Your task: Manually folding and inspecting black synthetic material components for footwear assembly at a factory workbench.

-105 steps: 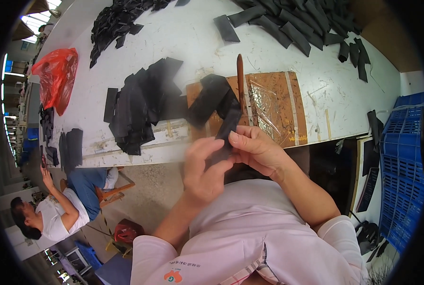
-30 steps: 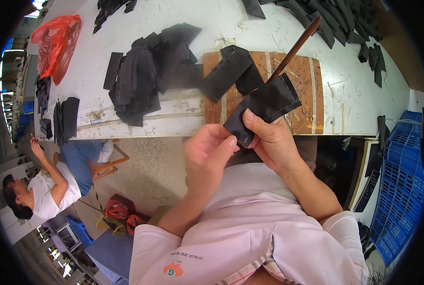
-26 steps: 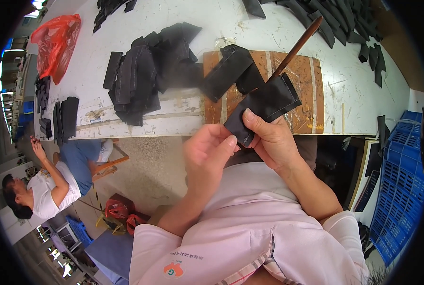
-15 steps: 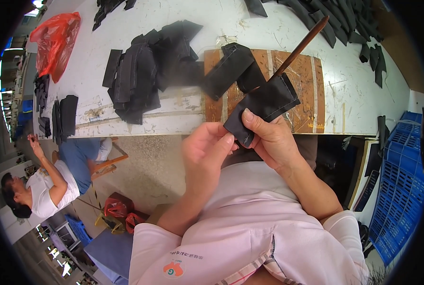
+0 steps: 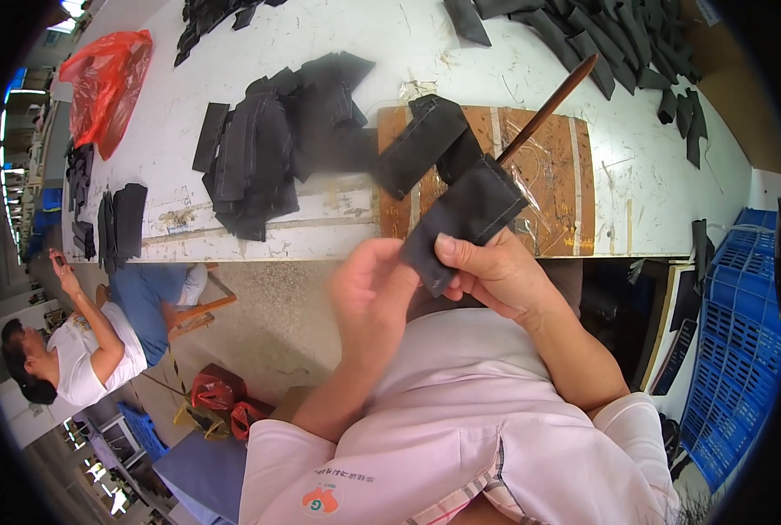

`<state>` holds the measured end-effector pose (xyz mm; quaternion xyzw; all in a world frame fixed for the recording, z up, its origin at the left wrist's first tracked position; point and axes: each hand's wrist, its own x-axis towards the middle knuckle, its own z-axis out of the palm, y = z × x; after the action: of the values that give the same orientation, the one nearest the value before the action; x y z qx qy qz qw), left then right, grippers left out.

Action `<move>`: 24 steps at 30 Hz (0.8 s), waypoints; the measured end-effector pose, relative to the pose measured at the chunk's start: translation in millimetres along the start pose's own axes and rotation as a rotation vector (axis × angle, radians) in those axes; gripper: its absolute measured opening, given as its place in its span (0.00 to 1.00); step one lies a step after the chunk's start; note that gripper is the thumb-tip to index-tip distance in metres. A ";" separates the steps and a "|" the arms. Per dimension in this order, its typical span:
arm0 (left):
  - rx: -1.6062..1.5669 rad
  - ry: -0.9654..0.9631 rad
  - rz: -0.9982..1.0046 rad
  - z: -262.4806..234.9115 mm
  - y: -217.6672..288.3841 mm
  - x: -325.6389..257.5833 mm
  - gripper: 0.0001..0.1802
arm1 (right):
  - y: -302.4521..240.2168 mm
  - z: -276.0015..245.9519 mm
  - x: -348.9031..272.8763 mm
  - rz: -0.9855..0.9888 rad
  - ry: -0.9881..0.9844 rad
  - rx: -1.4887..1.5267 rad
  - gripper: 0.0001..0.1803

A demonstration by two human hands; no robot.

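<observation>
A workshop with a concrete floor and a long white counter (image 5: 233, 35) fills the view. Nearest, the person's two forearms rise from a pink shirt. The right hand (image 5: 495, 276) has its fingers (image 5: 454, 248) closed on the lower end of a black fabric piece (image 5: 465, 219), thumb on top, held in the air just in front of the counter's edge. A brown wooden stick (image 5: 548, 109) stands out of the piece's upper end, tilted up and to the right. The left hand (image 5: 373, 297) is curled just beside the piece's lower left corner; whether it grips cannot be told.

Behind lies a brown board (image 5: 565, 184) on the counter, then a heap of black pieces (image 5: 268, 149), more black strips (image 5: 618, 44) far right, and a red plastic bag (image 5: 106, 83) far left. Blue crates (image 5: 740, 350) stand at right. Another person (image 5: 75, 350) sits at lower left.
</observation>
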<state>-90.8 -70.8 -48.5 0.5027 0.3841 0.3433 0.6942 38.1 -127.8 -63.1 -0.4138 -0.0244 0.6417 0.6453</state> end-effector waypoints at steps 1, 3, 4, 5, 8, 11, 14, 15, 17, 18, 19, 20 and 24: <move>0.008 0.041 0.016 -2.0 0.5 1.3 0.05 | -2.6 -10.1 2.7 0.021 0.012 -0.478 0.10; 0.150 0.073 0.106 -9.3 3.6 6.9 0.05 | -8.3 -21.3 1.4 0.034 0.024 -0.961 0.11; 0.256 0.078 0.126 -10.3 6.6 7.5 0.04 | -9.5 -23.2 -5.8 -0.246 0.164 -1.108 0.13; 0.359 0.079 0.141 -9.0 9.4 6.5 0.04 | -11.2 -21.6 -14.1 -0.529 0.313 -1.240 0.15; 0.328 -0.020 0.165 3.3 7.9 1.7 0.03 | -10.4 8.1 -20.9 -0.791 0.084 -1.036 0.13; 0.350 -0.074 0.249 8.3 5.0 -1.5 0.03 | -9.8 11.8 -18.6 -0.919 -0.001 -1.063 0.10; 0.739 0.050 0.543 14.0 -4.1 -0.2 0.03 | -5.1 7.7 -10.1 -1.083 0.030 -1.248 0.11; 0.739 0.106 0.572 12.0 -11.7 1.3 0.04 | 0.0 8.0 -7.4 -1.126 0.063 -1.347 0.11; 0.735 0.161 0.609 11.9 -10.1 3.9 0.06 | 4.1 5.4 -2.7 -1.177 0.100 -1.448 0.11; 0.394 0.122 0.263 12.0 -0.5 5.3 0.07 | 4.6 3.8 -1.2 -1.177 0.144 -1.399 0.11; 0.052 0.077 -0.081 12.3 7.0 7.3 0.08 | 3.7 3.2 -1.0 -1.176 0.186 -1.350 0.11; -0.104 0.054 -0.144 13.4 9.7 12.2 0.10 | 1.0 0.6 -0.8 -1.109 0.186 -1.314 0.09; -0.652 -0.227 -0.384 2.1 13.4 19.0 0.11 | -6.9 -2.2 -8.6 -0.588 0.027 -0.809 0.06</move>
<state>-81.2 -51.9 -38.8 0.2095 0.2627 0.2536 0.9071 43.4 -135.0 -56.3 -0.6150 -0.3784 0.3664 0.5868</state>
